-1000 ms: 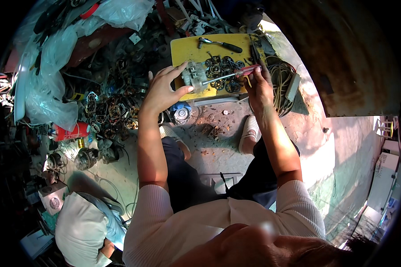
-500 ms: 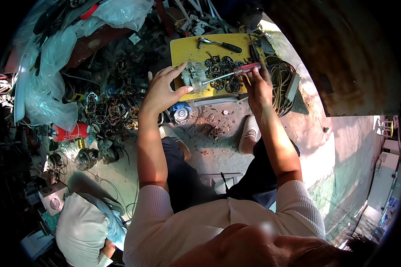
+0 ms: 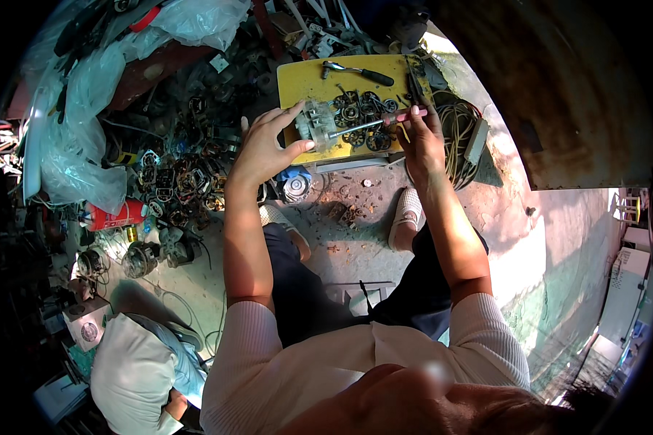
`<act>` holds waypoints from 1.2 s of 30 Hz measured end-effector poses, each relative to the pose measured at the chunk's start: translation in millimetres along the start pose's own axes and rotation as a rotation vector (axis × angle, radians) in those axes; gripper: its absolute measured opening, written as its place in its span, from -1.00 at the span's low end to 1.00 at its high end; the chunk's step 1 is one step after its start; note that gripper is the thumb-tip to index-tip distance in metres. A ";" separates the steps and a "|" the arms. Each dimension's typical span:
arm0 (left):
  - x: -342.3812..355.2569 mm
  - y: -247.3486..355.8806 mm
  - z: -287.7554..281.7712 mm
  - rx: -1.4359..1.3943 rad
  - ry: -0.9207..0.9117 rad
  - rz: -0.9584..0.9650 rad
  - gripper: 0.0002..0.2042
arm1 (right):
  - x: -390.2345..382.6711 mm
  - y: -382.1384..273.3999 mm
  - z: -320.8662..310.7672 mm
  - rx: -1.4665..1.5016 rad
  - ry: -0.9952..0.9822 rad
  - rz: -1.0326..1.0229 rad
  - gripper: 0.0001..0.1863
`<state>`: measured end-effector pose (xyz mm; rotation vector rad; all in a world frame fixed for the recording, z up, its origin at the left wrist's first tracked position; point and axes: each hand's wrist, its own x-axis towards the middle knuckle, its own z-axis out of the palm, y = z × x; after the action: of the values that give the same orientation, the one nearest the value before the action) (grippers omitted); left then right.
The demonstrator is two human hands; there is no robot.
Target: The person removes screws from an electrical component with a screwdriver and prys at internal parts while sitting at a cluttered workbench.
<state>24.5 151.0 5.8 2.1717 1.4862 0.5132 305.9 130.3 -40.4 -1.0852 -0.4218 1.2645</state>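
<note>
I am steadying the small motor part (image 3: 313, 123) at the front left edge of the yellow board (image 3: 305, 76) with my left hand (image 3: 263, 148), fingers spread, while my right hand (image 3: 422, 138) is gripping the pink-handled screwdriver (image 3: 376, 122), its tip touching that part.

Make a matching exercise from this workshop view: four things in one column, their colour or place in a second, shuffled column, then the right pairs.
Things:
1. board
2. ratchet wrench
3. screwdriver
4. spray can

Descriptions:
A. red, lying on the floor at the left
B. held in the right hand, pink handle
C. yellow, carries the small metal parts
D. black handle, lying at the board's far edge

Pairs: 1-C, 2-D, 3-B, 4-A
</note>
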 end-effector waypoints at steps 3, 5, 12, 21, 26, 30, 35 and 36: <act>-0.1 0.8 -0.6 -0.028 -0.007 0.006 -0.29 | 3.6 6.4 -4.6 0.069 -0.023 -0.052 -0.51; 0.1 0.9 -0.4 -0.039 -0.008 0.010 -0.29 | 3.9 7.7 -4.9 0.105 -0.032 -0.057 -0.52; -0.7 2.0 1.1 -0.034 -0.004 0.003 -0.29 | 0.5 -5.6 -2.0 0.015 0.062 0.042 -0.58; 1.3 4.3 1.9 -0.019 -0.008 -0.002 -0.30 | -2.9 -8.0 0.6 0.044 0.027 0.028 -0.57; 1.8 4.9 2.2 -0.026 -0.011 0.005 -0.30 | -1.9 -9.9 -3.0 0.024 0.042 0.015 -0.57; 2.9 6.3 1.5 -0.026 -0.025 -0.002 -0.30 | 6.3 1.9 -12.7 0.072 0.004 -0.017 -0.54; 1.5 2.7 0.1 -0.068 -0.042 -0.014 -0.30 | -5.1 -10.2 4.1 0.012 0.056 0.051 -0.59; 1.8 3.1 0.6 -0.059 -0.032 -0.008 -0.30 | -3.5 -9.1 1.5 0.014 0.059 0.044 -0.59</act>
<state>27.8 151.6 7.2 2.1177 1.4445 0.5101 308.6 128.5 -31.0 -1.1229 -0.3458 1.2691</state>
